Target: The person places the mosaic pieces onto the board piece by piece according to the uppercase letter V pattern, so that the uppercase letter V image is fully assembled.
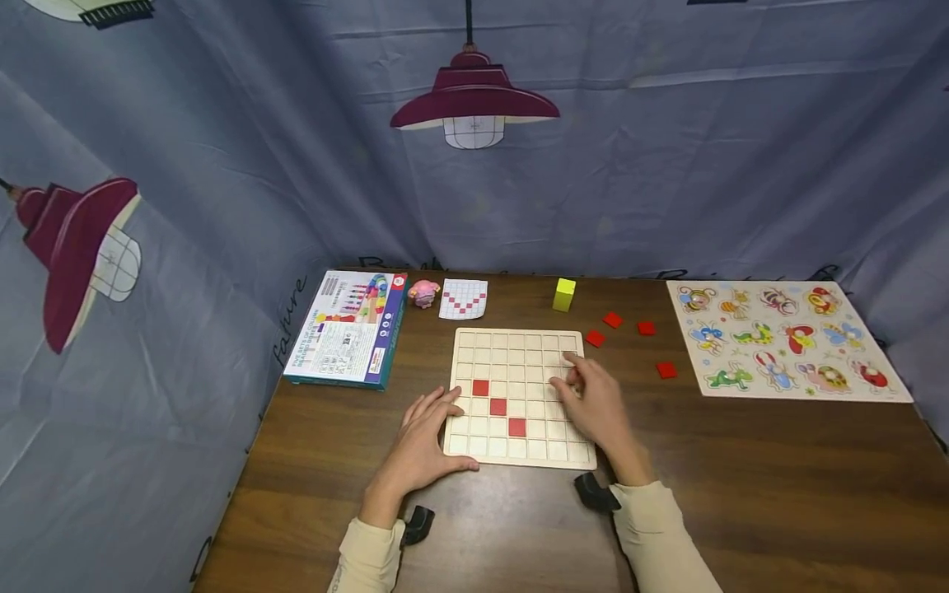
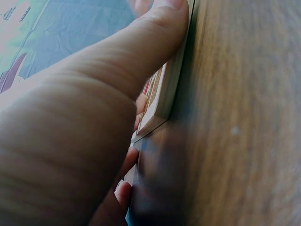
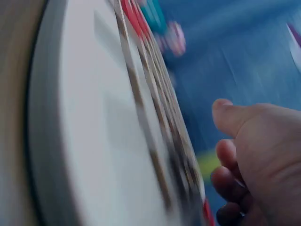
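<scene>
your left hand (image 1: 423, 443) is spread at the board (image 1: 516, 389) corner — right hand (image 1: 597, 405) over its right side, thumb and index apart.

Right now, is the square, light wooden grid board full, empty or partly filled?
Partly filled: three flat red square tiles sit in diagonal cells of the light wooden grid board, and the other visible cells are bare.

Draped at far, left and right with creased blue-grey fabric (image 1: 667, 181), printed with maroon pendant lamps (image 1: 474, 92) at far and left and dark lettering (image 1: 289, 317) low down, behind a brown wood-grain table (image 1: 771, 494), softly shiny at near middle.
</scene>
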### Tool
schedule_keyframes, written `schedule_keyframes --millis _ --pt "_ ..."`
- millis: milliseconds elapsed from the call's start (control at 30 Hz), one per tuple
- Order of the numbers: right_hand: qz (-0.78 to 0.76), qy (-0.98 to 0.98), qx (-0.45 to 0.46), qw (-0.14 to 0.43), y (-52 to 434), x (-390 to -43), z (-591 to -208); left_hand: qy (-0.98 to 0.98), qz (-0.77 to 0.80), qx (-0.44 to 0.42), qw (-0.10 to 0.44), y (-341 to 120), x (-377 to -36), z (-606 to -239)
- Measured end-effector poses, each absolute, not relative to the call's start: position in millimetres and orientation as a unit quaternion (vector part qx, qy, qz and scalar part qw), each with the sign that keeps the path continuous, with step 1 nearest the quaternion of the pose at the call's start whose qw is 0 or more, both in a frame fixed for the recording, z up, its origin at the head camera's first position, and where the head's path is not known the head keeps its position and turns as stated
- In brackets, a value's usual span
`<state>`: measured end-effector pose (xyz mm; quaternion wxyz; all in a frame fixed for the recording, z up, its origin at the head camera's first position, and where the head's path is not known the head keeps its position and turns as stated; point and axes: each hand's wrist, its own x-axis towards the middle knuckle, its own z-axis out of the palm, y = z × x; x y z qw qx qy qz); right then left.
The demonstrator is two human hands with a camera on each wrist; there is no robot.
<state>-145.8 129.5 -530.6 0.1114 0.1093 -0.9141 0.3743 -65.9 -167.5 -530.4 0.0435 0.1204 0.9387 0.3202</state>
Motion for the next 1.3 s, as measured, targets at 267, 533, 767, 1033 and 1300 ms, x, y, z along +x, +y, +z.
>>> schedule_keyframes --millis 267,533,767,1033,1300 --pt "0.342 -0.914 -0.055 0.213 224.7 -134.0 -547.3 0.938 0.322 0.118 0.044 -166.9 -65.8 -531.2" --pt "0.287 -0.945 -0.105 0.116 244.0 -129.3 -547.6 0.938 0.322 0.126 0.038 -166.5 -65.1 -530.2" --pt "0.269 -0.951 -0.083 0.128 242.2 -129.8 -553.7 0.940 0.315 0.125 0.035 -166.9 -63.1 -530.0" --pt "0.261 -0.955 -0.046 0.135 242.5 -128.7 -554.7 0.940 0.318 0.119 0.042 -167.1 -62.7 -528.6" --pt "0.272 -0.953 -0.023 0.131 244.7 -127.7 -550.9 0.940 0.316 0.120 0.047 -165.7 -64.6 -529.0"
